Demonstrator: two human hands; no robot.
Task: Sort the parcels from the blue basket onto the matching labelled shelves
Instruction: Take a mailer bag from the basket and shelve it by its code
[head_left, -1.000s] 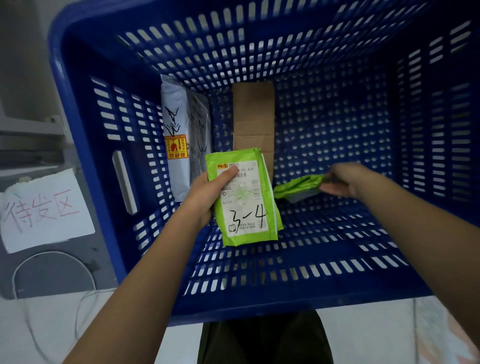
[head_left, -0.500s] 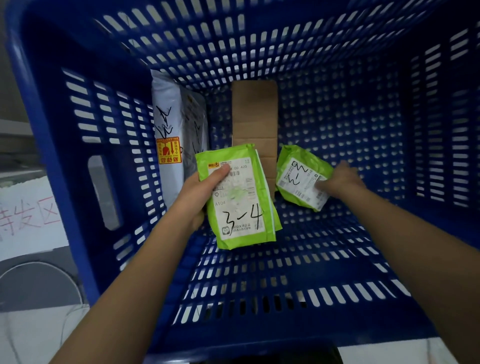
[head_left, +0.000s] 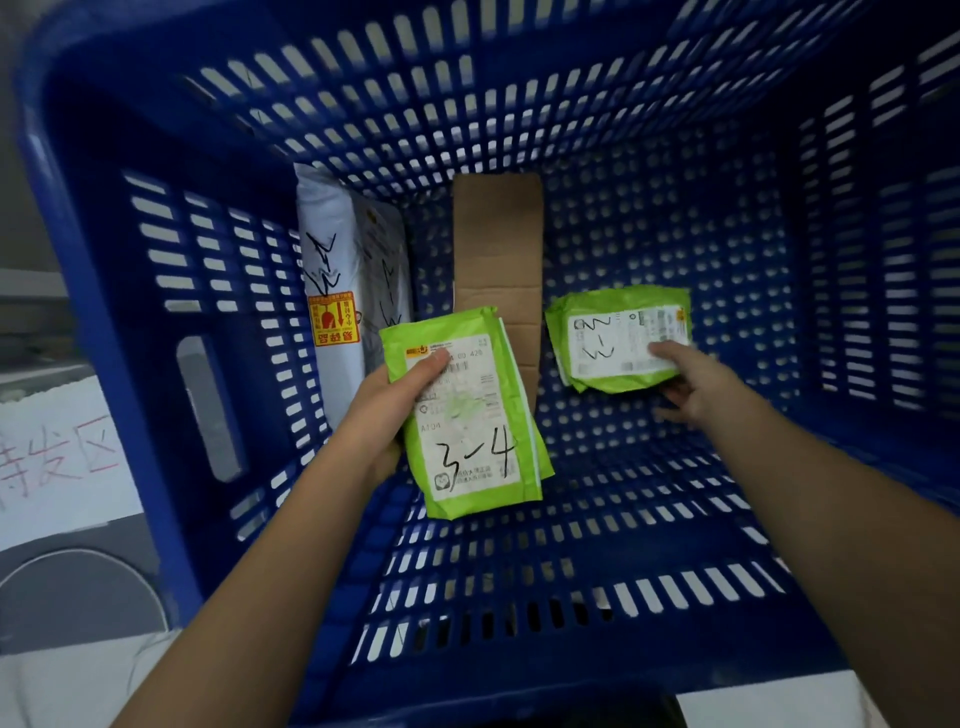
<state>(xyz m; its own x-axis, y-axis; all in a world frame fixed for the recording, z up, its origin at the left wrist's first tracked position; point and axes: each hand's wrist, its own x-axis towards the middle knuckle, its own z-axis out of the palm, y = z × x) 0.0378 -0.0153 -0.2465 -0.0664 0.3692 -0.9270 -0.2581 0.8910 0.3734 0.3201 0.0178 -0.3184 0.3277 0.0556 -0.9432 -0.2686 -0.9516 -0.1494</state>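
Inside the blue basket (head_left: 104, 322), the left hand (head_left: 400, 410) grips a green parcel marked 3-4 (head_left: 467, 421) while the right hand (head_left: 691, 387) grasps a second green parcel (head_left: 618, 332). A white parcel (head_left: 337, 291) and a cardboard box (head_left: 496, 249) remain inside; no shelves are in view, so sorting looks unfinished.

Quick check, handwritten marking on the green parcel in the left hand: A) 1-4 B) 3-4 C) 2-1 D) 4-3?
B: the label on the green parcel gripped by the left hand reads 3-4 in black marker near its lower edge.
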